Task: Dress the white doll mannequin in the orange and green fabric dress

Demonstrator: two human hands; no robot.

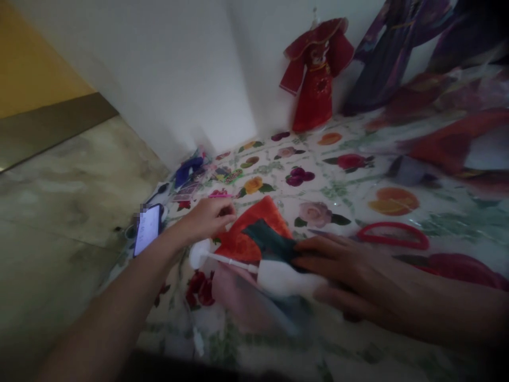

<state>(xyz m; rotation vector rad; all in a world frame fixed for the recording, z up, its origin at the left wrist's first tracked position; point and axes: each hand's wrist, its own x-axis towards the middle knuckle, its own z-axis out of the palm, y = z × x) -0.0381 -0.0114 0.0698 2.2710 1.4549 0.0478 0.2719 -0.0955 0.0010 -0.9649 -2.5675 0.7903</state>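
My right hand [350,270] is wrapped round a small white dress form [274,276], which lies tilted with its thin rod [234,262] and round base [199,255] towards the left. Dark green cloth [272,239] lies against the fingertips of this hand. Beyond the form spreads a piece of orange patterned cloth [238,241]. Pale pink cloth [238,300], blurred, hangs below the rod. My left hand [210,217] is at the left edge of the orange cloth, its fingers curled in. Whatever they may hold is hidden.
Red-handled scissors [393,236] lie beyond my right wrist on the fruit-patterned tablecloth [274,188]. A lit phone [148,231] sits at the table's left edge. Against the wall stand a small red robe [318,74] and a purple robe [385,58]. Blurred red cloth [449,140] lies at right.
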